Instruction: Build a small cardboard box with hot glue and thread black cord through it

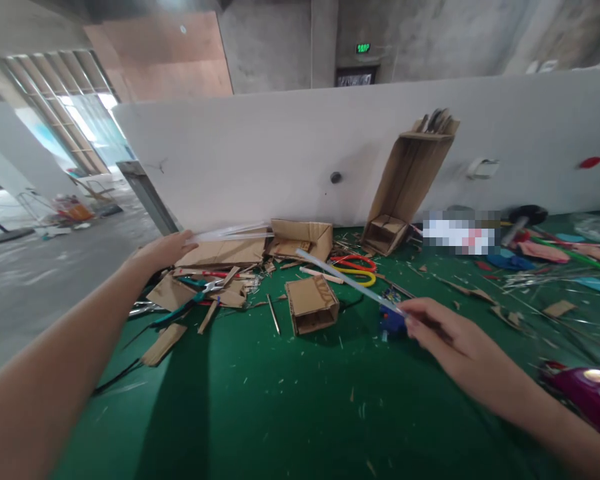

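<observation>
My right hand (437,330) pinches one end of a long translucent glue stick (347,279), which slants up and left above the table. At the far left edge, my left hand (173,248) has its fingers closed at the end of several clear glue sticks (230,233), slightly blurred. Those sticks lie over a flat cardboard piece (225,253). Between my hands a small open cardboard box (313,303) rests on the green table (290,400). Partly behind my right fingertips is a small blue object (391,321).
Left of the box lie teal-handled pliers (185,305), a pen-like rod (273,315) and cardboard scraps. A tall cardboard structure (410,173) leans against the white partition (260,160). Yellow-and-red-handled scissors (357,273) lie behind the box. A purple tool (583,393) sits at right.
</observation>
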Demonstrator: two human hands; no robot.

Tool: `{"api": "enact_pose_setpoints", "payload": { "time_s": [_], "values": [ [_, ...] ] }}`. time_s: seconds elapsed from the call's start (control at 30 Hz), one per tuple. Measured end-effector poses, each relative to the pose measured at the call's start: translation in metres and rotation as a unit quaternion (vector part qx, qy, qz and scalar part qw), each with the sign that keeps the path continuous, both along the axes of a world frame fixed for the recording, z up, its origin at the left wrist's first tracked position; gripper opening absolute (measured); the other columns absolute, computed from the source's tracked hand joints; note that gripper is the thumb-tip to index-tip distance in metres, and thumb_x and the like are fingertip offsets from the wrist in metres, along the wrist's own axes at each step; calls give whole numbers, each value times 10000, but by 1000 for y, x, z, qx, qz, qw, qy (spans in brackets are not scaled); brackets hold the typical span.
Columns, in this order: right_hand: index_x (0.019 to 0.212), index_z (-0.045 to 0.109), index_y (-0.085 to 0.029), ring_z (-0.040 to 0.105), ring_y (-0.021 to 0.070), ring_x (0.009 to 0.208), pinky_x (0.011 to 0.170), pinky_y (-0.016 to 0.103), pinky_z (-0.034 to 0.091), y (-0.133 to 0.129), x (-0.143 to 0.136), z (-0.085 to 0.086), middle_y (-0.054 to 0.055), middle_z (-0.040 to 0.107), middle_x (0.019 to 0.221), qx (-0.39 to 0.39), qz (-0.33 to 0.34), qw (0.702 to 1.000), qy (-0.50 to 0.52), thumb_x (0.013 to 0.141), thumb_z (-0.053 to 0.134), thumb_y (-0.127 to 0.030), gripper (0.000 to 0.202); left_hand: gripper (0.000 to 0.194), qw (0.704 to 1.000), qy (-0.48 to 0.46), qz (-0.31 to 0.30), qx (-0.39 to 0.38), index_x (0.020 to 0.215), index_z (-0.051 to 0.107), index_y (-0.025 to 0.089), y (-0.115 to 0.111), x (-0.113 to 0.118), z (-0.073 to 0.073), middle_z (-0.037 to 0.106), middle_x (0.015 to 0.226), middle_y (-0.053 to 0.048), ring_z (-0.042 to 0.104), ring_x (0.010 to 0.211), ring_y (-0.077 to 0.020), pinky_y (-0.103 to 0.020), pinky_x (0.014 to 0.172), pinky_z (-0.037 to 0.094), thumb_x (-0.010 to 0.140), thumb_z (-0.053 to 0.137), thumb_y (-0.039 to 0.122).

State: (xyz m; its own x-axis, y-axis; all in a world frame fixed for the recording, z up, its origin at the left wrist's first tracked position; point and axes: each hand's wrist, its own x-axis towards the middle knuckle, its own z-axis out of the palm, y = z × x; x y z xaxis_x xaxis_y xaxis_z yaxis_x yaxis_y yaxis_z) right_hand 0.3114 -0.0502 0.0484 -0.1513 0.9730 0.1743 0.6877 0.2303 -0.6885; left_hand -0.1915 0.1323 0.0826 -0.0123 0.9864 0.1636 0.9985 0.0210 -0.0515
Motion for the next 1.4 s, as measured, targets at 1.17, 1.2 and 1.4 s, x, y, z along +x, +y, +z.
{"api": "enact_pose_setpoints", "payload": {
  "time_s": [1.17,1.2,1.4],
  "values": [
    [1093,626,-205,656,165,800,655,264,530,-14,-4,-37,68,689,923,211,238,918,-237,887,394,-127,320,325,934,-69,-352,-10,1108,612,278,-167,201,-3,669,1054,-32,614,958,-217,-359,836,486,902,438,460],
    [1104,623,-201,650,169,810,657,269,531,-16,-7,-38,74,682,934,205,244,917,-240,877,396,-114,333,325,921,-58,-385,-30,1113,603,276,-187,210,-5,659,1064,-35,610,957,-215,-358,830,486,883,480,470],
    [1105,622,-195,632,187,815,690,322,533,-23,-12,-45,85,666,975,179,249,923,-230,841,399,-72,367,303,914,-42,-403,-5,1064,617,249,-183,207,-18,677,1005,-44,627,904,-202,-339,799,492,899,462,449]
  ]
}}
